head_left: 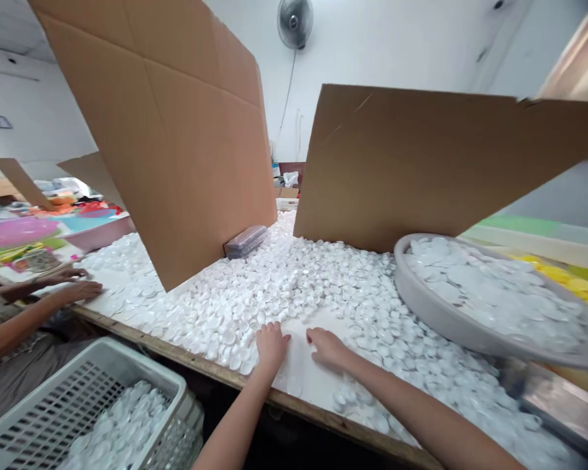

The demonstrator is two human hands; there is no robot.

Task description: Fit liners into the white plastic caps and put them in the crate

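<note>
My left hand [273, 346] lies at the near edge of a heap of small white round plastic pieces [274, 281], its fingers stretched over them and touching the nearest ones. A short gap to the right, my right hand [328, 347] is closed, with its fingers curled inward over the bare tabletop [318, 385]. Whatever its fingertips hold, if anything, is hidden. Between my wrists the surface has a shiny, see-through look, perhaps clear plastic. More white pieces are spread beside and under my right forearm.
Two cardboard sheets [186, 143] [411, 163] stand in the heap. A clear box [245, 241] leans against the left one. At right sits a grey basin [421, 307] of white pieces. A white basket [176, 391] stands below the wooden edge. Another person's hands [81, 289] work at left.
</note>
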